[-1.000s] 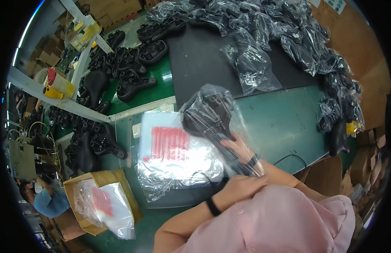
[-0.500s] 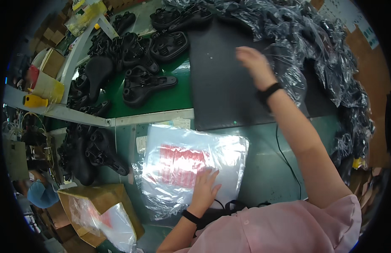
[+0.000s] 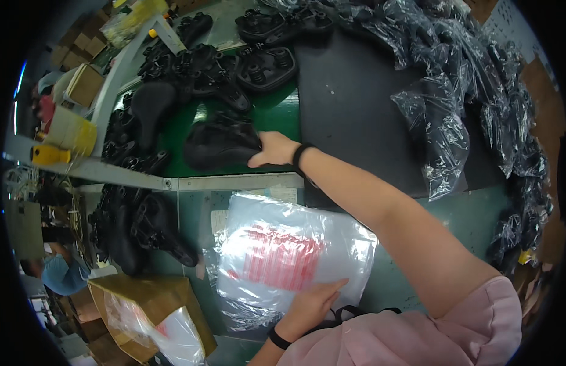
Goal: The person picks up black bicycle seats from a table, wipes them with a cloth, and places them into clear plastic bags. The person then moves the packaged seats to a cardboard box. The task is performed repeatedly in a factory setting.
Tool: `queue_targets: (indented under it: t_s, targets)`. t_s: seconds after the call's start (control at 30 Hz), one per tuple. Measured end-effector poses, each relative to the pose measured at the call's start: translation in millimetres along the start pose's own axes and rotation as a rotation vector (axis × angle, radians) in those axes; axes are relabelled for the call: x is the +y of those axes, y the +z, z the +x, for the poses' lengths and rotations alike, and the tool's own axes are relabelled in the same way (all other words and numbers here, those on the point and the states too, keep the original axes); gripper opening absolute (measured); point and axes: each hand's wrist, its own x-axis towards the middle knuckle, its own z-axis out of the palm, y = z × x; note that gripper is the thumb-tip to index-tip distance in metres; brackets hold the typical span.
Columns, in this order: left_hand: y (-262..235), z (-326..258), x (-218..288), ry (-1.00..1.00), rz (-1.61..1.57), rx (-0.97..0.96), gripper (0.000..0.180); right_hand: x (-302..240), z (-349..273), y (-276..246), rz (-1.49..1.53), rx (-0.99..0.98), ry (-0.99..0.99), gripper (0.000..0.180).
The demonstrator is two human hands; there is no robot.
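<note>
My right hand [image 3: 275, 150] has its fingers closed round the narrow end of a black bicycle saddle [image 3: 216, 146] over the green belt surface. The saddle is tilted, its smooth side partly towards me. My left hand [image 3: 311, 307] lies on the lower edge of a stack of clear plastic bags [image 3: 350, 244] with red print, index finger stretched out and nothing gripped. Other black saddles [image 3: 266, 66] lie behind and to the left of the held one, several with their undersides up.
A dark mat [image 3: 350, 116] lies right of the green surface [image 3: 283, 113]. Saddles wrapped in clear plastic [image 3: 444, 134] are heaped along the right. A metal frame bar [image 3: 240, 182] runs between belt and bench. At lower left stands a cardboard box [image 3: 142, 293] holding more plastic bags.
My right hand has moved left from over the mat and taken hold of the saddle, tilting it. My left hand has slid slightly down and right on the bags. The view has shifted a little.
</note>
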Motion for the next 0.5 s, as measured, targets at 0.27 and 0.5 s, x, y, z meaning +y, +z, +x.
queue_targets:
  t_s: [0.27, 0.5]
  targets:
    - [6, -2, 84, 0.583, 0.663, 0.244, 0.068, -13, -286, 32, 1.218, -0.168, -0.066, 0.052]
    - [-3, 19, 81, 0.433, 0.525, 0.621, 0.051, -2, -449, 64, 1.941, -0.512, 0.056, 0.065]
